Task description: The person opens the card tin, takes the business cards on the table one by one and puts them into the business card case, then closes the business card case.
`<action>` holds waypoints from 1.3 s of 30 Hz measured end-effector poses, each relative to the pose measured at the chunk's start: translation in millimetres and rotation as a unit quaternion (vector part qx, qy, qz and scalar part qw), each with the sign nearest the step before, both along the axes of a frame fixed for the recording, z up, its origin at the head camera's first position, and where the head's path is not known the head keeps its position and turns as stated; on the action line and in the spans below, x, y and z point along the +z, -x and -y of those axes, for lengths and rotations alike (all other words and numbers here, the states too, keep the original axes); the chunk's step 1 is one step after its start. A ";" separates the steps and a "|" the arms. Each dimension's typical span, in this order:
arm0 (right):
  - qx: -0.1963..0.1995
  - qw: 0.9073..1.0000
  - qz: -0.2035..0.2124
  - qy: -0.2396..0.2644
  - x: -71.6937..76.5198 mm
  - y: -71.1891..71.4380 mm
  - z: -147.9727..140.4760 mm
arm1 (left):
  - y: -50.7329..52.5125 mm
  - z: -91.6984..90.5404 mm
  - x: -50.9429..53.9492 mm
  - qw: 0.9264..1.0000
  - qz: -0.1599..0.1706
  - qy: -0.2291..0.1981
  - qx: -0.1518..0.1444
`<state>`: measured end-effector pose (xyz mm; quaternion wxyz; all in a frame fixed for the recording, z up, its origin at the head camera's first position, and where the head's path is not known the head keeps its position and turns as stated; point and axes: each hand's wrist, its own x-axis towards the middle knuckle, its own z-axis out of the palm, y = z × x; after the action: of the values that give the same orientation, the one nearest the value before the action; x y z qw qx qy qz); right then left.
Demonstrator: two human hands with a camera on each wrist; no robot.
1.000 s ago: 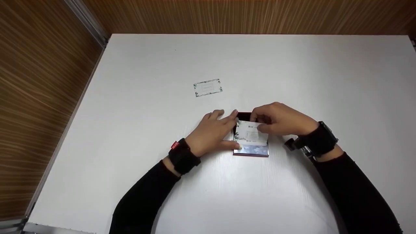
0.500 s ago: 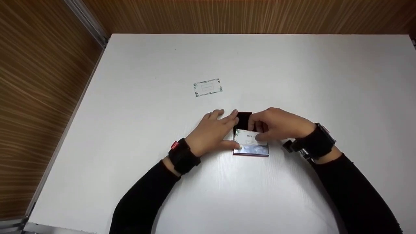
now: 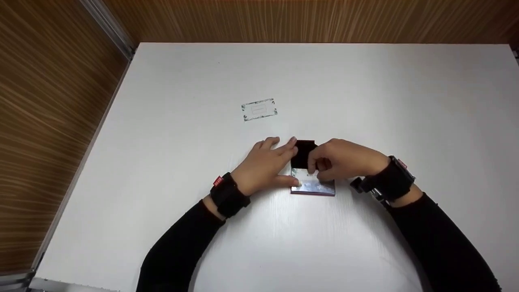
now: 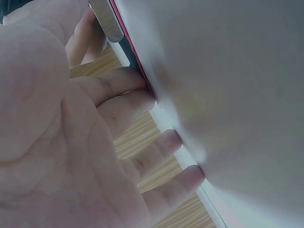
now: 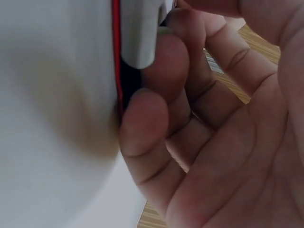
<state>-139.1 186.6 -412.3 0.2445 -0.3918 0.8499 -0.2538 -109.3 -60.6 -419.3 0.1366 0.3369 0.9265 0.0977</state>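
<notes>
A business card case with a black inside and red edges lies open on the white table. Across its near half is a shiny silver panel. A white business card with a leaf print lies partly behind that panel, only its far strip showing. My left hand rests at the case's left side, fingers fairly straight at the edge, thumb pressing on the silver panel. My right hand has curled fingers and thumb on the card's far part at the right. The fingers hide the card's right end.
Another white card with a leafy border lies flat on the table, beyond my left hand. Wood-grain panels stand behind the table and on its left side.
My right hand has moved toward me with the card, which has slid behind the silver panel; more of the black inside shows. My left hand and the case stay put.
</notes>
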 end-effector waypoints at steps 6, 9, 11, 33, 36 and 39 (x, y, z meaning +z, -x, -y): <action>0.009 1.000 0.010 0.001 -0.9 -2.3 0.4 | 1.3 -1.3 -2.1 1.000 0.000 0.002 -0.002; 0.022 1.000 0.004 0.011 -1.7 -2.5 1.1 | 2.5 -1.8 -2.2 1.000 -0.002 0.000 -0.003; 0.031 0.999 -0.005 0.019 -2.8 -2.5 1.7 | 3.6 -1.5 -2.1 1.000 -0.004 -0.006 -0.005; 0.031 0.999 -0.023 0.003 -3.9 -4.5 9.9 | 33.1 27.2 -4.1 0.993 0.058 -0.025 0.100; 0.028 0.999 -0.023 0.000 -3.0 -4.6 9.9 | 34.4 25.9 -3.2 0.994 0.055 -0.020 0.096; 0.027 0.999 -0.019 0.002 -2.4 -4.8 10.8 | 36.8 26.1 -3.0 0.994 0.044 -0.016 0.099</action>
<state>-134.3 175.8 -414.7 0.2344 -0.4201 0.8427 -0.2417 -146.1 -86.7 -422.3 0.1615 0.2405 0.9467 0.1405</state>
